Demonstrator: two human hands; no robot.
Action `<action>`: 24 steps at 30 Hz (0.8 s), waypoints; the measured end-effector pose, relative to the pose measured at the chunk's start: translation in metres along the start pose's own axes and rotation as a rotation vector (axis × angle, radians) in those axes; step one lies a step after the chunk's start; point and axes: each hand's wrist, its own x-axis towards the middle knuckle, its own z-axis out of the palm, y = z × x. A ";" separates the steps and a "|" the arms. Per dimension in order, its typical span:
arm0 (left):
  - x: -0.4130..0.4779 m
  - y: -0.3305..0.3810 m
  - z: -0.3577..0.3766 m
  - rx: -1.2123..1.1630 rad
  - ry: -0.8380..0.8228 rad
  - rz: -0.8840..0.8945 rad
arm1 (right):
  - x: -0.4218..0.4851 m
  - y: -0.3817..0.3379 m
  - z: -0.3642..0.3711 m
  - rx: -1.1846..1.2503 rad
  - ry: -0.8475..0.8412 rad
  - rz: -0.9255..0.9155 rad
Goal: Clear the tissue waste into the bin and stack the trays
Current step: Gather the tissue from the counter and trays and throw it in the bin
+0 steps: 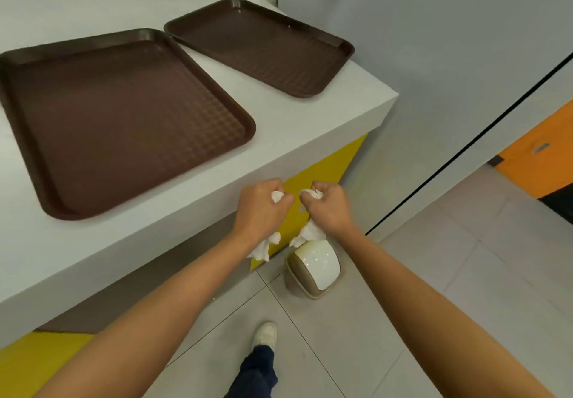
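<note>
Both hands are fists at centre frame, just off the front edge of the white counter (325, 118). The left hand (263, 208) is curled tight round a left tissue wad (263, 249), with one bit poking out at the knuckles and a tail hanging below the wrist. The right hand (328, 208) is clenched the same way on a right tissue wad (310, 233), its tail hanging down too. The hands are close together but not touching. The bin (310, 289) stands on the floor just below the hands in the frame, slightly right of centre, against the yellow counter front. Its cream swing lid (316, 261) looks closed, though the angle is steep, so I can't say for certain. Key relation: the right wad's tail overlaps the lid's top edge in the picture and the left wad hangs just left of the bin, so the right hand is nearer. Likely next step is lowering the hands and pushing the waste through the lid, right first. The near tray (117, 124) at left and the far tray (263, 50) at upper centre lie flat side by side on the counter, both bare and unstacked, long axes running away toward the wall. A white shoe (265, 334) shows at bottom centre. No readable brand, label or writing anywhere.
</note>
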 end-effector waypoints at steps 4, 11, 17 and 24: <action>0.024 -0.005 0.036 0.026 -0.098 -0.010 | 0.029 0.027 -0.007 -0.063 -0.061 0.043; 0.042 -0.027 0.081 0.048 -0.298 0.102 | 0.061 0.073 -0.018 -0.068 -0.144 0.076; 0.046 -0.047 0.116 0.066 -0.325 -0.015 | 0.083 0.116 -0.024 -0.182 -0.284 0.089; 0.046 -0.059 0.173 0.038 -0.208 -0.226 | 0.109 0.166 -0.049 -0.295 -0.346 0.115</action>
